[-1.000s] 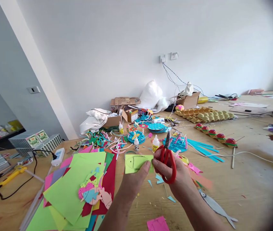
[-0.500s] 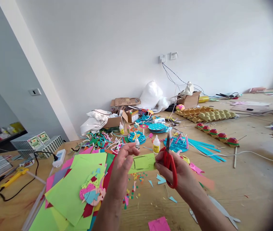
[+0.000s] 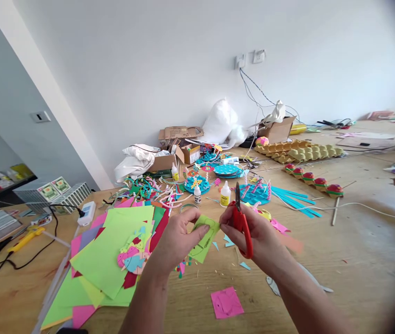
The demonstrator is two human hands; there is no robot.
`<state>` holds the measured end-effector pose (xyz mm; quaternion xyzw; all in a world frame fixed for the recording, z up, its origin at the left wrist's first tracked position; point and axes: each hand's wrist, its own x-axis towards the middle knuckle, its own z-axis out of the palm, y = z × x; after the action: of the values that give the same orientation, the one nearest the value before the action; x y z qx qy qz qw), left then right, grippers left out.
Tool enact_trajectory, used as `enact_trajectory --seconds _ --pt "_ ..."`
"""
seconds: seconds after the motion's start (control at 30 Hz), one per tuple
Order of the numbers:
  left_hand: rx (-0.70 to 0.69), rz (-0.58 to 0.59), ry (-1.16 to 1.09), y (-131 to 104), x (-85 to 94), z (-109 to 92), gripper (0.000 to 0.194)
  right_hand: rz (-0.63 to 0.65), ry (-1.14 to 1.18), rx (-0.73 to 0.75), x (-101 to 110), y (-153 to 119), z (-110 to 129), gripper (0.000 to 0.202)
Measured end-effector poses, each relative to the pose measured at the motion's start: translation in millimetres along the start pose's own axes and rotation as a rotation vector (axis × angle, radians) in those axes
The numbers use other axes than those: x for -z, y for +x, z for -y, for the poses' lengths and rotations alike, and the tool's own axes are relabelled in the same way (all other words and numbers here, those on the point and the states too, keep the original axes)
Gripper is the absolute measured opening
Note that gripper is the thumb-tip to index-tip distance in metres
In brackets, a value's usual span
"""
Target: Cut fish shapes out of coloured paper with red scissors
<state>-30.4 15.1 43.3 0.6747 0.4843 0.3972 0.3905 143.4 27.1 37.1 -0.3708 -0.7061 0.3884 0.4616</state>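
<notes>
My left hand [image 3: 183,234] pinches a small green paper [image 3: 202,243] with dark pencil lines, thumb on top. My right hand [image 3: 249,232] is closed round red-handled scissors [image 3: 242,225], their blades pointing up and away, and its fingertips meet the paper's right corner. A pink paper square [image 3: 227,302] with drawn lines lies on the table below. Beyond my hands stand a yellow-labelled glue bottle [image 3: 225,197] and a smaller white bottle [image 3: 197,195]. Small blue scraps [image 3: 228,240] lie under my right hand.
Coloured sheets [image 3: 103,260] with fish cutouts [image 3: 134,260] cover the left side. Behind are pipe cleaners [image 3: 145,188], blue discs [image 3: 228,170] and cardboard boxes [image 3: 190,153]. Egg cartons [image 3: 315,153], blue strips [image 3: 294,197] and a white cable [image 3: 374,207] lie to the right.
My left hand has closed on the green paper, which is now tilted and turned. The scissors stay in my right hand. The view has shifted, showing more of the near table.
</notes>
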Motion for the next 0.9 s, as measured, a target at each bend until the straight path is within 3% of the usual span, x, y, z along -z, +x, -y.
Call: enact_trajectory --seconds 0.23,0.63,0.73,0.9 --pt "-0.005 0.084 -0.301 1.1 -10.5 2.3 0.022 -0.119 0.193 -0.008 -4.2 0.1 -3.6 0.010" --pt "-0.033 0.084 -0.288 1.2 -14.8 1.8 0.019 -0.263 0.261 -0.004 -10.9 -1.9 -1.8 0.014" --pt "-0.017 0.051 -0.289 0.0 -13.4 -1.7 0.019 -0.194 0.160 -0.050 -6.1 -4.8 3.2 0.017" --pt "0.039 0.035 -0.337 -3.9 -3.9 -3.6 0.021 0.147 -0.147 -0.068 17.4 -17.5 9.0 0.032"
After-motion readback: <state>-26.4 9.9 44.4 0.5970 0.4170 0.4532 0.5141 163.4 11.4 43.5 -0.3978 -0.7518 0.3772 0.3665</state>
